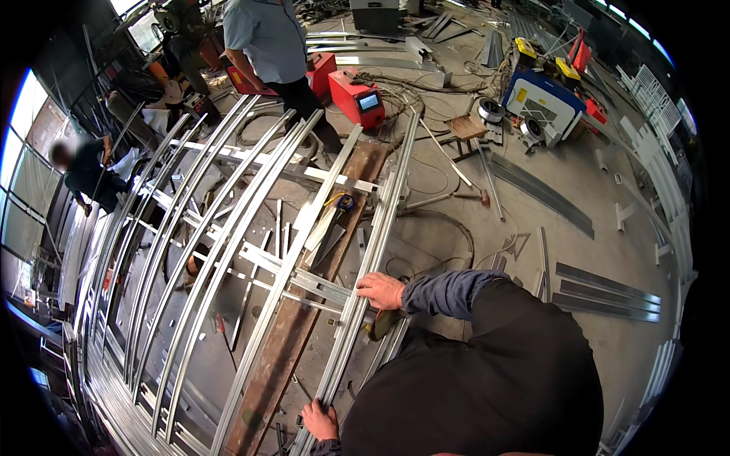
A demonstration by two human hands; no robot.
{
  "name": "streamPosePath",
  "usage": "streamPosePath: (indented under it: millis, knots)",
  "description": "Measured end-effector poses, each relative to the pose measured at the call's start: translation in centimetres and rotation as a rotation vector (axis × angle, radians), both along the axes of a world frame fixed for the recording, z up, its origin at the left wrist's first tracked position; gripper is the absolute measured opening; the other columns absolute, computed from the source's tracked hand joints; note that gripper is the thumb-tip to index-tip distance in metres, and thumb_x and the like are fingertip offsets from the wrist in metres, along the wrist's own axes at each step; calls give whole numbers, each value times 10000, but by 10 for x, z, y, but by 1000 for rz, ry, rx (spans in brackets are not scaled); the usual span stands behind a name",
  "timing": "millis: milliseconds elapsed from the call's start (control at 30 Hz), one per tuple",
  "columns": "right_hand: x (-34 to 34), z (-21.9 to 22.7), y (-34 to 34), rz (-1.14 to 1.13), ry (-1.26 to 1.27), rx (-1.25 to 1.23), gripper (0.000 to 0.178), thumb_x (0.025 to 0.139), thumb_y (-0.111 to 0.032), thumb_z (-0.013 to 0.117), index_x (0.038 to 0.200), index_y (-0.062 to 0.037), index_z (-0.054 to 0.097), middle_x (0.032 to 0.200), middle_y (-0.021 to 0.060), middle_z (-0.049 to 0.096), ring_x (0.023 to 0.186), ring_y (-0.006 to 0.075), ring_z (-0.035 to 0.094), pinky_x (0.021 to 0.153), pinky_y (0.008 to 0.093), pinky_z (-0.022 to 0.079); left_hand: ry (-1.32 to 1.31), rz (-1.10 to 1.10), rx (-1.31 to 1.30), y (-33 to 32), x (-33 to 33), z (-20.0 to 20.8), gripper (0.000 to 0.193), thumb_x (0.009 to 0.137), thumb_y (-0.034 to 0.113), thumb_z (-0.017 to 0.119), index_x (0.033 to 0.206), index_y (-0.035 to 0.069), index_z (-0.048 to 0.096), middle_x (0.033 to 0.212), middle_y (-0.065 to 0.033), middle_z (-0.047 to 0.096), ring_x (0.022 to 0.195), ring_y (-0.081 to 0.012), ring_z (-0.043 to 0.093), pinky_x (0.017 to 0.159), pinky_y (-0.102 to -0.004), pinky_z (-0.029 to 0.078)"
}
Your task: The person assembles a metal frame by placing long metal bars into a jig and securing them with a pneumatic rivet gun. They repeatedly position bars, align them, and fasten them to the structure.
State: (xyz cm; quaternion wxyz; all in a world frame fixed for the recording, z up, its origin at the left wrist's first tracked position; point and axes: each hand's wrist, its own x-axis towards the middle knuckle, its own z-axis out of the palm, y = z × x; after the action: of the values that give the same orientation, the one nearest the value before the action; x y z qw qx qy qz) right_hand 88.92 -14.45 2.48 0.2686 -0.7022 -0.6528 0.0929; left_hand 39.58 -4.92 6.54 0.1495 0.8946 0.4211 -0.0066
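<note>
A long, silvery metal rail (344,351), part of a close-set bundle, runs lengthwise just in front of me. My right hand (382,291) curls over it about midway, fingers on its far side. Lower down, my left hand (319,420) grips the same bundle, its sleeve partly cut off by the frame's edge. Under the rails near my right hand lies a metal crosspiece (319,287). A dark rounded object (384,324) shows just below that hand, its kind unclear. A tape measure (345,202) rests on the rusty brown beam (285,334) beyond.
Several parallel curved rails (228,220) spread leftward over crossbars. A co-worker in a light blue shirt (266,42) stands at the far end; another person (95,171) is at far left. A red machine with a screen (357,99), cables and flat metal strips (608,292) occupy the floor.
</note>
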Motion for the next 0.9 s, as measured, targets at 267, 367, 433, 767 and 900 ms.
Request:
streamPosePath:
  millis: [267, 367, 433, 767, 900]
  knots:
    - [10, -2, 6, 109, -39, 23, 511, 748, -105, 726, 1257, -84, 686, 1337, 110, 644, 1301, 336, 576, 1147, 449, 440, 41, 2, 3, -4, 11, 10, 581, 701, 170, 859, 1228, 40, 652, 1125, -165, 608, 1095, -397, 585, 949, -470, 499]
    - [17, 0, 12, 171, -79, 29, 503, 748, -103, 713, 1250, -86, 689, 1302, 108, 658, 1275, 327, 589, 1152, 454, 430, 40, 8, -25, 0, 6, 3, 584, 691, 165, 867, 1222, 38, 659, 1109, -159, 613, 1089, -394, 588, 948, -466, 500]
    - [20, -4, 15, 200, -107, 14, 497, 751, -99, 704, 1247, -88, 693, 1290, 108, 660, 1257, 321, 597, 1148, 459, 429, 47, 10, -41, 1, 5, 3, 585, 692, 166, 872, 1223, 37, 662, 1102, -156, 616, 1085, -392, 590, 947, -465, 500]
    - [45, -12, 36, 314, -254, -103, 358, 795, -204, 728, 1148, -145, 709, 1080, 66, 620, 1126, 286, 610, 1057, 438, 451, 77, -28, -73, 10, 10, 10, 573, 705, 149, 880, 1220, 31, 656, 1135, -158, 635, 1089, -396, 586, 951, -470, 501]
    - [50, -7, 38, 386, -263, -161, 360, 814, -223, 732, 1166, -153, 711, 1125, 65, 619, 1151, 295, 589, 1047, 454, 460, 46, -41, -66, 8, -2, -3, 551, 719, 135, 859, 1219, 35, 651, 1144, -157, 631, 1099, -398, 581, 952, -473, 502]
